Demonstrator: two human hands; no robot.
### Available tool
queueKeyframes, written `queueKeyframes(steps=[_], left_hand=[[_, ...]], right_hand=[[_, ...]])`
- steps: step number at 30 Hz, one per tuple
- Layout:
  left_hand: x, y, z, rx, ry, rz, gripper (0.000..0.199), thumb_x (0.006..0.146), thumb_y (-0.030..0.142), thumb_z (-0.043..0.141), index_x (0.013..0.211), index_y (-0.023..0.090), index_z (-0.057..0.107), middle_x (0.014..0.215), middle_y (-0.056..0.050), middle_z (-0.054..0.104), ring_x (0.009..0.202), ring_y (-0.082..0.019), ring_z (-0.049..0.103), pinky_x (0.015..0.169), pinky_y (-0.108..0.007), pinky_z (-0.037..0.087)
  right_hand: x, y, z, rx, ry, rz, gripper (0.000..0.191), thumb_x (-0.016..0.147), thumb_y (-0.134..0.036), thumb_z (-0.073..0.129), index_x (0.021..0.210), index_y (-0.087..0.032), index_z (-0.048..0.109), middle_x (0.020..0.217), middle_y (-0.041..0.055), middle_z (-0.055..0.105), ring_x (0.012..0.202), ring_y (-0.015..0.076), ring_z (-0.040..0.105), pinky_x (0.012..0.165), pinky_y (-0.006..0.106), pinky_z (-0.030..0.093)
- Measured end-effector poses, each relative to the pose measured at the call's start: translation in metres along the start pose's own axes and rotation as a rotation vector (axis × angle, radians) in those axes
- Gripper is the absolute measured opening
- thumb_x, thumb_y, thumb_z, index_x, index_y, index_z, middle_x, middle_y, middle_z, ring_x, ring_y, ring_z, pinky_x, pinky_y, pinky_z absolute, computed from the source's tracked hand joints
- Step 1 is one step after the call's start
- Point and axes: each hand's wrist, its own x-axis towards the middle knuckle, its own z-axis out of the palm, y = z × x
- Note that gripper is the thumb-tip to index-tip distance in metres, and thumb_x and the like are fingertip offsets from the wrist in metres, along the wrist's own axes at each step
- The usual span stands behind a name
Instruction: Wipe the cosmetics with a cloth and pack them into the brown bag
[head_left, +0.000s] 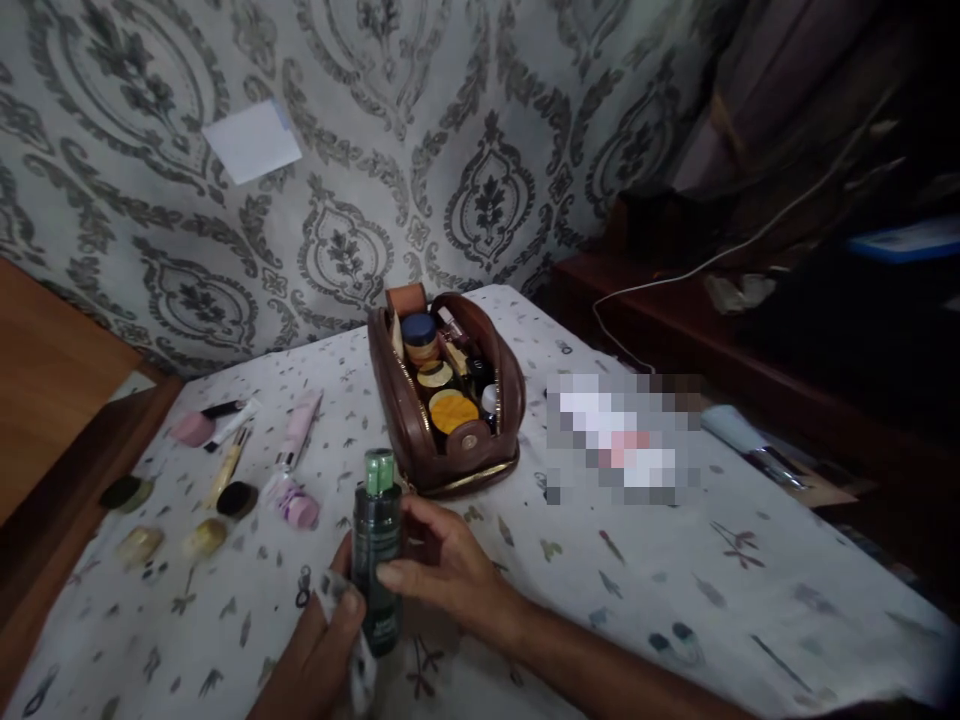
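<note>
A dark green bottle point(377, 560) with a light green cap stands upright between my two hands. My right hand point(450, 565) has its thumb on the front of the bottle and its fingers round the far side. Lower down, my left hand point(322, 640) holds a pale patterned cloth point(360, 660) against the bottle's left side, and its fingertips are partly hidden behind the bottle. Just beyond my hands, an unzipped brown bag point(457, 465) holds jars, one with a blue lid point(418, 328), a yellow-lidded jar point(453, 411) and several small items.
Tubes, jars and small bottles, among them a pink tube point(301, 425) and a purple bottle point(298, 507), lie on the patterned cloth at left. A blurred-out object point(619, 435) and a pale blue tube point(735, 430) are at right. A white cable point(694, 270) crosses the dark furniture.
</note>
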Motion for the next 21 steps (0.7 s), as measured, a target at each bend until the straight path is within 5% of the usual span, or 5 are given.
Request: queueKeyframes(steps=[5,10,16,18,21], left_hand=[[0.003,0.021,0.009,-0.099,-0.061,0.101,0.046,0.093,0.056,0.041,0.124,0.024,0.05,0.112,-0.01,0.068,0.104,-0.029,0.065,0.082,-0.043,0.055],[0.004,0.016,0.012,0.123,0.115,0.23,0.05,0.095,0.045,0.044,0.138,0.021,0.036,0.13,-0.015,0.056,0.114,-0.029,0.06,0.089,-0.045,0.051],[0.017,0.031,-0.002,0.098,0.237,0.189,0.055,0.095,0.046,0.044,0.143,0.021,0.033,0.135,-0.015,0.052,0.117,-0.028,0.055,0.093,-0.042,0.046],[0.027,0.044,-0.011,0.039,0.251,0.167,0.047,0.095,0.046,0.045,0.135,0.021,0.043,0.125,-0.011,0.057,0.113,-0.025,0.056,0.092,-0.037,0.045],[0.042,0.058,-0.025,-0.038,0.196,0.146,0.03,0.096,0.046,0.045,0.097,0.02,0.06,0.084,-0.001,0.059,0.082,-0.017,0.059,0.077,-0.029,0.045]], right_hand=[[0.002,0.006,0.001,-0.097,0.019,-0.055,0.047,0.07,-0.051,0.081,0.102,-0.02,0.064,0.097,0.0019,0.06,0.091,0.0172,0.055,0.075,0.026,0.045],[0.003,0.009,0.004,-0.186,-0.007,-0.089,0.044,0.075,-0.051,0.076,0.103,-0.019,0.065,0.099,0.0034,0.063,0.098,0.02,0.055,0.087,0.031,0.043],[-0.002,0.009,0.005,-0.271,-0.134,-0.065,0.044,0.08,-0.052,0.072,0.107,-0.018,0.066,0.095,0.0028,0.063,0.092,0.0188,0.055,0.082,0.03,0.043],[-0.003,0.01,0.004,-0.272,-0.192,-0.038,0.045,0.081,-0.054,0.07,0.106,-0.017,0.067,0.091,0.0017,0.062,0.087,0.017,0.054,0.078,0.029,0.042],[-0.004,0.012,0.003,-0.249,-0.301,0.021,0.048,0.083,-0.057,0.067,0.106,-0.015,0.067,0.09,0.0014,0.061,0.083,0.0157,0.053,0.076,0.028,0.042]])
